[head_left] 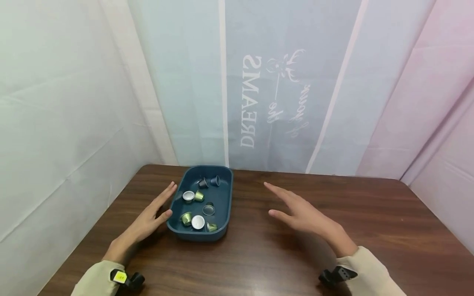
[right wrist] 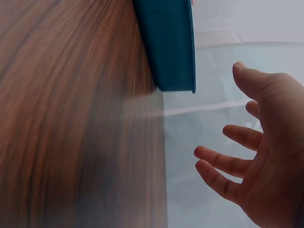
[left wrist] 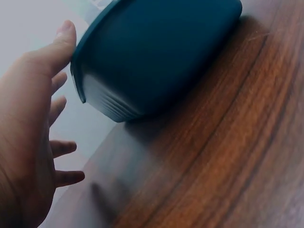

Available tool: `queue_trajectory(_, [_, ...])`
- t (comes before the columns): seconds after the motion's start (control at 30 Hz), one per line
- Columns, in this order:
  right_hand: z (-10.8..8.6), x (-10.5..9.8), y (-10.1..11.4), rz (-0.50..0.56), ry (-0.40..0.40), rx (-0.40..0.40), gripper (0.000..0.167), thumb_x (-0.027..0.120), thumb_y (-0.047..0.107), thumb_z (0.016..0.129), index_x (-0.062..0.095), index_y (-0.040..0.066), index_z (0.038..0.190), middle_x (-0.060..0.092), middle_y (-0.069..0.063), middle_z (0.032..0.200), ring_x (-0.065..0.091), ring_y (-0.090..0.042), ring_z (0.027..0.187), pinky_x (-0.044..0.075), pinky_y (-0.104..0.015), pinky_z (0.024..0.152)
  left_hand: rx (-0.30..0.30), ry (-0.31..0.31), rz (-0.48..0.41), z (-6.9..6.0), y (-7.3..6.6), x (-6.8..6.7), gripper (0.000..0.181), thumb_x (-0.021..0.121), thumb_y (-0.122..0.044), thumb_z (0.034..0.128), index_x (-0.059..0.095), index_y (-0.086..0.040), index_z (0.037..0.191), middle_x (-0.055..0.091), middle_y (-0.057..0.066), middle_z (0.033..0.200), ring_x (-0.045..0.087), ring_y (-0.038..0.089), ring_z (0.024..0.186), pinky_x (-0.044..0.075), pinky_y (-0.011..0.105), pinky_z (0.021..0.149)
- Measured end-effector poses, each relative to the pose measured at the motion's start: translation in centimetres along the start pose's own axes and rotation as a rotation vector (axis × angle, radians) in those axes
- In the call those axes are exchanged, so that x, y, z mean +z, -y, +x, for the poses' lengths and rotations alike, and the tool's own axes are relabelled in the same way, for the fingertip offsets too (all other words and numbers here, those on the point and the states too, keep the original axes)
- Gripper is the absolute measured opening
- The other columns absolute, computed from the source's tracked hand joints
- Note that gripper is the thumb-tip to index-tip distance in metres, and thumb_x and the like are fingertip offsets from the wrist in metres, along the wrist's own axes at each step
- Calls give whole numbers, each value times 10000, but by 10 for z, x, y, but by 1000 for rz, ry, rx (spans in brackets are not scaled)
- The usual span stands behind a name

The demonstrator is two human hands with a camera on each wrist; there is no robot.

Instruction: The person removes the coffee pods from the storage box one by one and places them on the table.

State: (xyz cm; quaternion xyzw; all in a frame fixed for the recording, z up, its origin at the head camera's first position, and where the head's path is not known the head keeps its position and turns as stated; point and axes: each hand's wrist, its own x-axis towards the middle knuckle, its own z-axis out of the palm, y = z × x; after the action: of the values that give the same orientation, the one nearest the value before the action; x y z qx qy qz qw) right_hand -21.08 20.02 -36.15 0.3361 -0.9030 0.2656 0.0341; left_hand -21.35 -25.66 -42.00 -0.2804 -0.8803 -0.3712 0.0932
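Note:
A dark blue-green rectangular bin (head_left: 222, 205) sits on the table, left of the middle. Inside lie several small coffee capsules: a green one (head_left: 186, 219), a capsule with its white lid up (head_left: 198, 222), a dark one (head_left: 203, 183) and a blue one (head_left: 215, 181) among them. Beside the bin's left wall is my left hand (head_left: 148, 220), fingers extended; whether it touches the rim I cannot tell. My right hand (head_left: 303, 213) hovers over the table, apart from the bin's right side, its fingers spread and holding nothing.
The brown wood-grain table (head_left: 259, 263) ends at a back edge against a pale hanging curtain (head_left: 196, 82) with mirrored lettering. White fabric (head_left: 66, 102) hangs along the left side, pinkish fabric along the right. Each wrist wears a black strap with a small camera.

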Motion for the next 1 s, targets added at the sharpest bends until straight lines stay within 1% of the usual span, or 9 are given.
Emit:
queue_trajectory(0.03, [3,1,1,11,5,-9,706,549,472,942,158,382,1523,266,111,1533,408,-203,1310,374,-516,979,9,2,-21,-1,2,1,677,565,-71,939,248,-168,1530,125,42,1594,157,373,1419,203,708,973])
queue_trajectory(0.17, [15,6,9,52,1,-55,715,576,423,943,166,366,1526,326,118,1489,531,-163,1116,461,-414,880,35,5,-95,-2,7,3,610,521,-36,950,301,-132,1511,126,35,1594,144,309,1434,197,716,966])
queue_trajectory(0.27, [25,10,15,75,-26,-106,707,595,385,942,199,334,1526,400,109,1409,538,-147,924,486,-320,746,35,3,-139,-2,9,4,597,502,-27,951,306,-121,1507,128,33,1594,132,234,1442,172,723,969])
queue_trajectory(0.33, [31,14,20,89,-45,-135,692,606,364,940,231,315,1519,433,100,1378,533,-156,887,480,-298,702,28,11,-169,-3,10,6,599,495,-27,952,299,-121,1510,127,22,1595,121,180,1444,150,728,971])
queue_trajectory(0.43, [41,19,27,131,-53,-161,682,621,349,934,255,313,1508,471,87,1359,537,-155,872,488,-317,685,29,26,-217,-3,10,9,604,484,-14,947,290,-108,1511,129,21,1594,110,151,1445,123,728,977])
queue_trajectory(0.6, [61,25,40,213,-24,-182,680,648,327,919,278,323,1489,528,57,1324,558,-177,881,522,-354,720,46,35,-252,-1,8,10,608,480,4,941,286,-91,1510,131,27,1594,106,181,1448,108,712,987])
queue_trajectory(0.83, [89,29,51,182,49,-261,595,667,259,912,394,256,1441,548,68,1282,553,-169,883,504,-286,727,19,41,-266,-1,8,9,605,495,-18,945,299,-115,1509,145,13,1590,116,182,1446,108,712,985])
queue_trajectory(0.93, [99,33,51,174,86,-297,595,667,240,913,394,219,1441,560,50,1273,553,-180,866,494,-314,720,9,53,-280,-2,8,8,599,483,-23,953,292,-123,1512,135,-1,1591,107,170,1447,104,708,992])
queue_trajectory(1.0, [105,35,50,184,115,-303,601,666,227,914,385,216,1445,565,41,1273,553,-190,891,496,-342,714,6,60,-284,-2,7,8,595,476,-23,958,287,-125,1514,131,-3,1592,102,168,1447,109,697,1000])
